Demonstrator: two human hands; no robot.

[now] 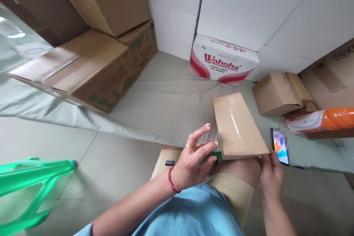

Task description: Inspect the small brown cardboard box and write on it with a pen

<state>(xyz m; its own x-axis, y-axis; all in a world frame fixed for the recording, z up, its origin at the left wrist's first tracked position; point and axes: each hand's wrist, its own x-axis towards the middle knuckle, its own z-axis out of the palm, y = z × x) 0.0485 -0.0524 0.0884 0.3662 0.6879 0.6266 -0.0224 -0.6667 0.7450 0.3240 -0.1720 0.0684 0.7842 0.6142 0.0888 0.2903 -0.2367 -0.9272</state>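
Observation:
A flat brown cardboard box [240, 127], with a strip of clear tape along its top, is tilted at the near edge of the cloth-covered surface, above my right thigh. At its near right corner, my right hand [272, 171] grips the box, the thumb and fingers at the edge and partly hidden under it. My left hand [197, 155] is beside the box's left side with fingers spread and nothing in them. Its fingertips come close to the box; whether they touch I cannot tell. A phone [280, 146] with a lit screen lies right of the box.
Large cartons [91, 70] are stacked at the left. A white and red Wahaha carton [223, 61] stands against the white wall. Small brown boxes [278, 94] and an orange-and-white bottle [320, 120] are at the right. A green plastic stool [33, 188] stands on the floor at the left.

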